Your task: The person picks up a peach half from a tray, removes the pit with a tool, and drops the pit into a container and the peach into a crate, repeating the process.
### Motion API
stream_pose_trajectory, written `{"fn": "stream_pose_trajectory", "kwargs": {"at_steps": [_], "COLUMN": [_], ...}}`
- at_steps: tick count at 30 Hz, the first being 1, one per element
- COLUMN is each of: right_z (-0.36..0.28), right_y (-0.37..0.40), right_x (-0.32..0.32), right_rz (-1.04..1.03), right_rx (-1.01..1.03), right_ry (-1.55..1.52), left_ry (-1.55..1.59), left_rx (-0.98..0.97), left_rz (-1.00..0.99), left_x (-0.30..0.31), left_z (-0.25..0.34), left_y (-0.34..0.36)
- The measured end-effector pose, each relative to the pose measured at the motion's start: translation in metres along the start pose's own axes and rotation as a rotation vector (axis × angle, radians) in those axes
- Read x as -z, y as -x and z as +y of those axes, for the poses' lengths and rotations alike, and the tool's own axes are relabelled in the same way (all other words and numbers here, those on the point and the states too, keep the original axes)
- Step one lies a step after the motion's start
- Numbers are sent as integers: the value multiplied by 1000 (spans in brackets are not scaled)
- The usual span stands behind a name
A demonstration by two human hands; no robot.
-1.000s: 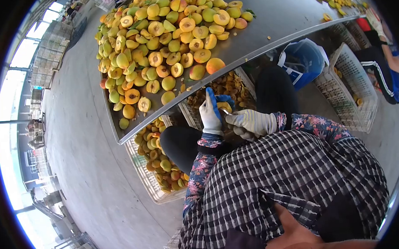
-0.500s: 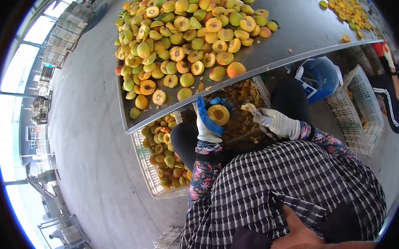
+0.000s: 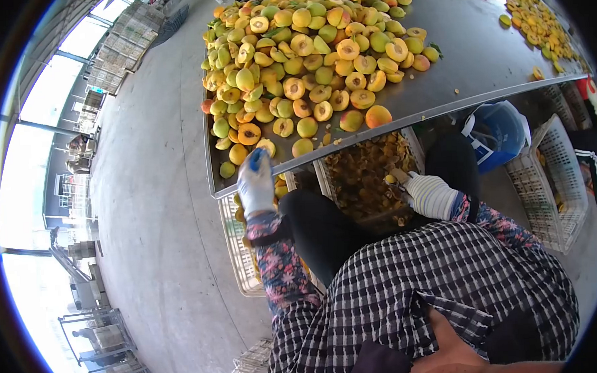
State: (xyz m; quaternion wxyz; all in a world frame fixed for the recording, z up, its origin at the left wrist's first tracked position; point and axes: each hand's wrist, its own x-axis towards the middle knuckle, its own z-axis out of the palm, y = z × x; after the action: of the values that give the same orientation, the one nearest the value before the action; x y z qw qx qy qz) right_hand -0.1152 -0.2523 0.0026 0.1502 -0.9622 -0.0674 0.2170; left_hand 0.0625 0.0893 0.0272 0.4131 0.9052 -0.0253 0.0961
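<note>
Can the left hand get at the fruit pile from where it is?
Likely yes: the left hand is at the table's front rim, close to the fruit pile, and nothing visible blocks the way.

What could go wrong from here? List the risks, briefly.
The orange fruit near the table's front edge might roll off. The left hand, at that edge, could nudge other loose fruit over. The small item at the right hand's fingertips, too small to identify, might drop into the crate of scraps.

Metal table (image 3: 466, 56) loaded: stone fruit (image 3: 326, 58), many halved, piled by the left edge, another batch (image 3: 538, 23) along the right!
</note>
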Motion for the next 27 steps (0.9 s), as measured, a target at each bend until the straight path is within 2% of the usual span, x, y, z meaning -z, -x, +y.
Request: {"fn": "stream_pose_trajectory", "kwargs": {"at_steps": [1,3,4,5,6,8,11,14,15,18,20,22,25,27], "right_z": [0,1,2,3,3,2,2,6,7,5,-3,1,-1,-3], "right_y": [-2,-8,-12,-14,-12,-5,0,-3,-4,-4,-6,-12,-7,-6], "right_x": [-2,-6,-10,-10,-8,-2,3,-4,-4,-3,2,-5,2,7], "right_rz": [0,-12,-23,-34,17,116,272,320,325,333,347,327,258,262], "right_rx": [-3,-26,-47,-69,-26,65,154,154,161,184,212,211,157,158], "right_ry": [-8,-33,-52,-71,-85,-114,-217,-236,-252,-307,-335,-284,-209,-204], "left_ry": [-132,-212,-247,-483,-403,-550,-580,-318,-199,666,946,1531,1664,1682], "left_rx": [-31,-58,47,91,136,232,213,219,200,196,102,524,628,678], "left_rz": [-38,-194,-357,-371,-547,-522,-495,-357,-242,-126,-144,-296,-443,-466], "left_x": [-11,-40,-58,-71,-86,-101,-105,-94,-88,-87,-89,-74,-79,-89], "left_z": [22,27,21,37,24,29,25,12,13,5,14,37,50,50], "left_y": [-7,-24,-36,-38,-51,-53,-58,-57,-51,-40,-20,1,26,34]}}
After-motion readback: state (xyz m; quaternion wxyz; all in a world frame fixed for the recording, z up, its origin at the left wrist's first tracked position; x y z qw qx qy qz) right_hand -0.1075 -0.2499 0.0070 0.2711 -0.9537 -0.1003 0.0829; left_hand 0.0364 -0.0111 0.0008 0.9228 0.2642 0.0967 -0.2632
